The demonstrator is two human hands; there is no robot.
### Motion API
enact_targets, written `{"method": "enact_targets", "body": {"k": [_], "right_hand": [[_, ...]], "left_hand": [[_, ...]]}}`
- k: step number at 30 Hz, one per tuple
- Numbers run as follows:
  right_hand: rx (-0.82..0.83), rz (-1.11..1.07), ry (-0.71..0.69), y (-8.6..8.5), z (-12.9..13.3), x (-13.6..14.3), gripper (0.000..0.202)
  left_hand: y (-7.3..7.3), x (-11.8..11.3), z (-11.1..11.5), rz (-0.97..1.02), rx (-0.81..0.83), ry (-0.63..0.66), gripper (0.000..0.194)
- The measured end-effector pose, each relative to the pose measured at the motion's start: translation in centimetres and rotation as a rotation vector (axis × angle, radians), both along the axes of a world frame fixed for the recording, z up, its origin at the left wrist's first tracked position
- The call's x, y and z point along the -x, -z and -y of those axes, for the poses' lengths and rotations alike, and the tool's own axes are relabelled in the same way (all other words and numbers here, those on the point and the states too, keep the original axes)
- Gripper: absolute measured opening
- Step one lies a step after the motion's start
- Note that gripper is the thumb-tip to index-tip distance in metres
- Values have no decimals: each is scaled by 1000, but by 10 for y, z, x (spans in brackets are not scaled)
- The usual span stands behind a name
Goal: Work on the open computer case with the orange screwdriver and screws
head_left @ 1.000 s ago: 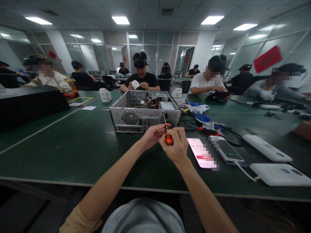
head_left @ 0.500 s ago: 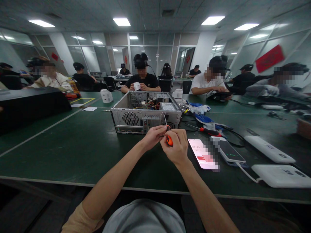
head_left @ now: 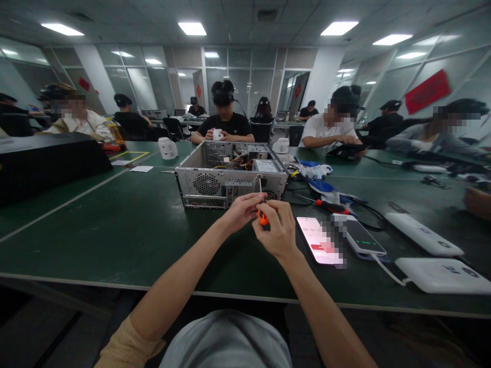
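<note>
An orange-and-black screwdriver (head_left: 263,217) points away from me, its thin shaft reaching the rear panel of an open metal computer case (head_left: 207,185). My right hand (head_left: 276,229) is closed around the handle with its fingers. Beside it, my left hand (head_left: 242,212) pinches the front of the same screwdriver, near where the shaft begins. The tip meets the panel close to the power supply (head_left: 264,166); whether it sits in a screw is too small to tell. Wires show inside the case.
Right of my hands lie a lit phone (head_left: 318,243), a white power bank with a display (head_left: 362,237) and a red-black screwdriver (head_left: 332,206). Blue-and-white gloves (head_left: 322,186) lie behind them. A black panel (head_left: 53,161) stands at left. Across the table sits a person (head_left: 223,122).
My right hand's fingers have shifted and loosened a little on the screwdriver handle, which has turned slightly left. The shaft stands more upright in view. My left hand stays nearly in place.
</note>
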State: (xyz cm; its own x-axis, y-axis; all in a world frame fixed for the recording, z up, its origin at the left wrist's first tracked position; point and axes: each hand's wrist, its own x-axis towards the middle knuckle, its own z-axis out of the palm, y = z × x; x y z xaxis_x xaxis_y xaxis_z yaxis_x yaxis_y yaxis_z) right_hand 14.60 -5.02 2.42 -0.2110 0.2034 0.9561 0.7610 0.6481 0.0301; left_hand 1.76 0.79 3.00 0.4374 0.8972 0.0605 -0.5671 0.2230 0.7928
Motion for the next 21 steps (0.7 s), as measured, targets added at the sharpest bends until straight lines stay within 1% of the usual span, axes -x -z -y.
{"method": "enact_targets", "body": {"k": [4,9,13,18,21], "right_hand": [[-11,-61,23,1,-1,-3,27],[8,-76,91,1,-1,-6,40],[36,-81,95,-1,1,-5,41],[34,-57,28,-1,4,-1,39],[33,-39,76,0,3,-2,34]], "left_hand": [[-1,0,1,19,-23,16,18],[-4,0,5,71,-29,67,24],[-4,-1,6,79,0,31,21],[-2,-3,6,67,0,7,19],[1,-5,5,53,10,-3,20]]}}
